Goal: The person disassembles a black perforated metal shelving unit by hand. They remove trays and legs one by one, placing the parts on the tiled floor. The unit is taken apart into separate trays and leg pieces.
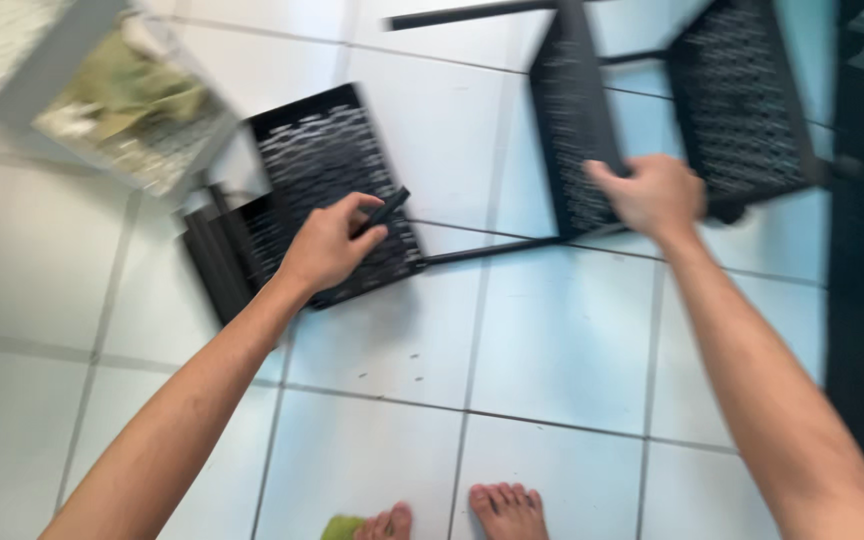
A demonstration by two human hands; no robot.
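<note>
A slim black tool (pixel 384 210), perhaps a screwdriver, is pinched in the left hand (pixel 327 245) over a perforated black panel (pixel 337 160). The edge of an upright perforated panel (pixel 572 110) is gripped by the right hand (pixel 655 195).

On the tiled floor (pixel 552 340), a perforated panel (pixel 327 190) is lying to the left, with the left hand (pixel 327 245) resting on it and pinching a small stick-shaped tool (pixel 384 210). To the right, the right hand (pixel 657 195) is gripping the edge of an upright panel (pixel 572 110). Another panel (pixel 737 100) is standing just beyond it. Bare feet (pixel 472 515) are standing nearest the viewer, below both hands.
</note>
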